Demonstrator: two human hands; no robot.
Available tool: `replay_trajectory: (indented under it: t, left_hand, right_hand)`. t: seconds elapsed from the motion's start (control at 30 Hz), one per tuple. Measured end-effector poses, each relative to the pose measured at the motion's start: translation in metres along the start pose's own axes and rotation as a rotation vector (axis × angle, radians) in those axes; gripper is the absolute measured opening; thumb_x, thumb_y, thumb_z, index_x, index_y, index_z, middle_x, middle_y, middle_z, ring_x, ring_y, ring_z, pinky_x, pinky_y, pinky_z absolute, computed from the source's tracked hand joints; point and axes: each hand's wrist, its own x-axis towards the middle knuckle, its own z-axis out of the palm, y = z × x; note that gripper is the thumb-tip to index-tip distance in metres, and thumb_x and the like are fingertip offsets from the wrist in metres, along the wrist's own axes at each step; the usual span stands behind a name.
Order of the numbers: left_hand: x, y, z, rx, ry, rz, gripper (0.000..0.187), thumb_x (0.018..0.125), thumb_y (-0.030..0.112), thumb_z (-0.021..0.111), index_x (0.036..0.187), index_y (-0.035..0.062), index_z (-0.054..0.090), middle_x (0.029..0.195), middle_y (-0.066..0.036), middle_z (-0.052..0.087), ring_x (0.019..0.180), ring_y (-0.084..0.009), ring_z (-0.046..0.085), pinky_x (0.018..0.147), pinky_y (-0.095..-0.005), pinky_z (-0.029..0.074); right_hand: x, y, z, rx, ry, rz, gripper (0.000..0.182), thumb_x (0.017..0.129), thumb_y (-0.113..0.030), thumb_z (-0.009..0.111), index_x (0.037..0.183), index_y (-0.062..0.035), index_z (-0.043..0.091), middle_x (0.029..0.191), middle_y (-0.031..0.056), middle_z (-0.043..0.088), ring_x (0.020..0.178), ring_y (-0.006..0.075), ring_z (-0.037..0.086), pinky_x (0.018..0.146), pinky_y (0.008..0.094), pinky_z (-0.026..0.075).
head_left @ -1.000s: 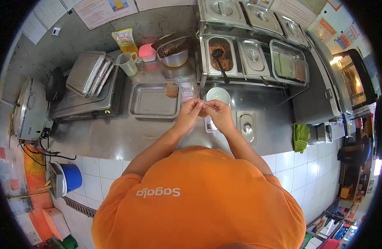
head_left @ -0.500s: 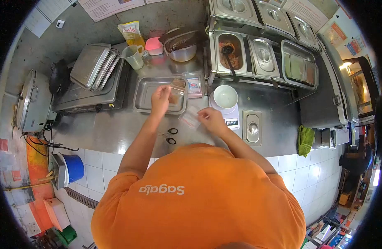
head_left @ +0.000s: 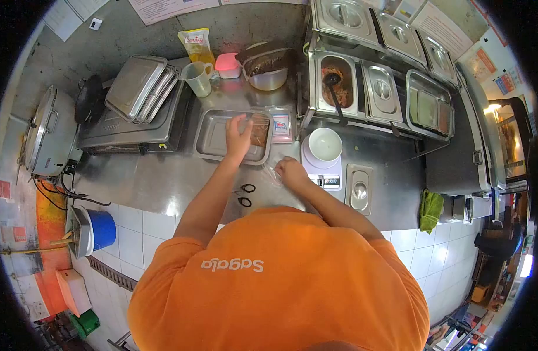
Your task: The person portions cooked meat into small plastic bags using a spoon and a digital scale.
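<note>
My left hand (head_left: 238, 139) is raised over the right half of a shallow steel tray (head_left: 207, 137), fingers pinched at the top of a small clear plastic bag. Something brown shows in that bag (head_left: 259, 136), which overlaps the tray's right side. Just below the tray's right corner, my right hand (head_left: 291, 171) has its fingers closed on a clear, crumpled plastic bag (head_left: 272, 172). A pack with a blue-and-red label (head_left: 282, 124) lies beside the tray. Black-handled scissors (head_left: 245, 195) rest on the counter below my left hand.
A white bowl (head_left: 326, 144) stands on a kitchen scale (head_left: 321, 167) at right, near a small lidded steel container (head_left: 359, 188). Behind are a measuring jug (head_left: 197, 79), a pink container (head_left: 227, 65) and a steel food pan with a black ladle (head_left: 333, 86). Stacked trays (head_left: 135, 89) sit on a stove.
The view has shifted, moving the counter rightward in the picture. The bag with brown contents has swung a little right of my left hand. My right hand's bag looks more bunched up.
</note>
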Motion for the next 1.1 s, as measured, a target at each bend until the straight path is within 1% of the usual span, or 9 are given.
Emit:
replay_trajectory:
  t: [0.03, 0.1, 0.17, 0.33, 0.57, 0.63, 0.9, 1.03, 1.1]
  left_hand:
    - [-0.002, 0.012, -0.011, -0.002, 0.005, 0.002, 0.029, 0.087, 0.025, 0.065, 0.106, 0.0036, 0.062, 0.086, -0.005, 0.063, 0.08, -0.0127, 0.057, 0.074, -0.0274, 0.045]
    - [-0.018, 0.034, -0.035, -0.415, -0.438, -0.498, 0.028, 0.086, 0.024, 0.065, 0.103, 0.0029, 0.063, 0.087, -0.006, 0.065, 0.08, -0.0115, 0.058, 0.071, -0.0264, 0.045]
    - [-0.033, 0.045, -0.052, -0.32, -0.662, -0.553, 0.025, 0.087, 0.023, 0.064, 0.098, 0.0002, 0.064, 0.085, -0.005, 0.066, 0.076, -0.0108, 0.058, 0.068, -0.0258, 0.046]
    - [-0.063, 0.072, -0.057, -0.56, -0.741, -0.446, 0.023, 0.089, 0.02, 0.062, 0.094, -0.0019, 0.065, 0.082, -0.004, 0.066, 0.073, -0.0093, 0.057, 0.065, -0.0256, 0.045]
    - [-0.047, 0.113, -0.057, -0.734, -0.711, -0.496, 0.017, 0.088, 0.015, 0.062, 0.085, -0.0011, 0.063, 0.077, -0.002, 0.063, 0.07, -0.0077, 0.054, 0.064, -0.0242, 0.044]
    - [-0.043, 0.125, -0.059, -0.72, -0.728, -0.469, 0.017, 0.088, 0.016, 0.063, 0.084, 0.0001, 0.063, 0.076, -0.001, 0.062, 0.069, -0.0071, 0.053, 0.063, -0.0237, 0.043]
    - [-0.034, 0.157, -0.073, -0.764, -0.8, -0.55, 0.016, 0.088, 0.018, 0.064, 0.079, 0.0055, 0.061, 0.074, 0.003, 0.058, 0.071, -0.0047, 0.05, 0.066, -0.0216, 0.041]
    - [-0.036, 0.158, -0.074, -0.67, -0.812, -0.303, 0.02, 0.088, 0.018, 0.063, 0.077, 0.0012, 0.059, 0.073, 0.001, 0.058, 0.069, -0.0085, 0.051, 0.063, -0.0256, 0.041]
    - [-0.032, 0.166, -0.078, -0.582, -0.797, -0.149, 0.02, 0.088, 0.015, 0.061, 0.076, -0.0008, 0.058, 0.071, -0.002, 0.059, 0.066, -0.0122, 0.052, 0.061, -0.028, 0.042]
  right_hand:
    - [-0.001, -0.007, -0.01, 0.052, -0.001, 0.049, 0.015, 0.08, -0.015, 0.061, 0.077, -0.0011, 0.064, 0.082, 0.0165, 0.059, 0.079, 0.0348, 0.058, 0.073, 0.0423, 0.048]
    - [-0.007, -0.022, -0.031, 0.099, 0.017, 0.063, 0.015, 0.08, -0.016, 0.064, 0.081, -0.0016, 0.066, 0.081, 0.0153, 0.061, 0.074, 0.0309, 0.059, 0.07, 0.0391, 0.048]
    - [-0.01, -0.039, -0.055, 0.151, 0.039, 0.085, 0.016, 0.08, -0.017, 0.066, 0.084, -0.0022, 0.069, 0.081, 0.0142, 0.063, 0.069, 0.027, 0.06, 0.067, 0.0358, 0.049]
    - [-0.016, -0.057, -0.085, 0.338, 0.143, 0.167, 0.016, 0.08, -0.016, 0.069, 0.087, -0.0018, 0.07, 0.081, 0.0111, 0.065, 0.064, 0.0174, 0.057, 0.061, 0.0294, 0.047]
    - [-0.019, -0.086, -0.117, 0.193, 0.328, 0.079, 0.023, 0.074, -0.015, 0.074, 0.091, -0.0001, 0.068, 0.083, 0.0117, 0.065, 0.067, 0.0215, 0.059, 0.066, 0.0313, 0.049]
    - [-0.024, -0.091, -0.121, 0.281, 0.276, 0.045, 0.027, 0.072, -0.013, 0.077, 0.093, -0.0007, 0.067, 0.082, 0.0046, 0.063, 0.067, 0.0093, 0.054, 0.06, 0.0244, 0.045]
    - [-0.032, -0.101, -0.136, 0.477, 0.163, 0.16, 0.023, 0.077, -0.017, 0.073, 0.091, 0.0009, 0.066, 0.073, 0.0076, 0.065, 0.063, 0.0127, 0.056, 0.06, 0.0262, 0.047]
    - [-0.032, -0.097, -0.138, 0.701, 0.073, 0.221, 0.009, 0.081, -0.009, 0.064, 0.079, -0.0001, 0.063, 0.067, 0.0029, 0.059, 0.063, 0.0064, 0.052, 0.057, 0.0253, 0.044]
    - [-0.035, -0.101, -0.141, 0.483, 0.091, 0.127, 0.01, 0.08, -0.008, 0.064, 0.076, 0.0004, 0.061, 0.065, 0.0048, 0.058, 0.062, 0.0099, 0.054, 0.057, 0.0275, 0.044]
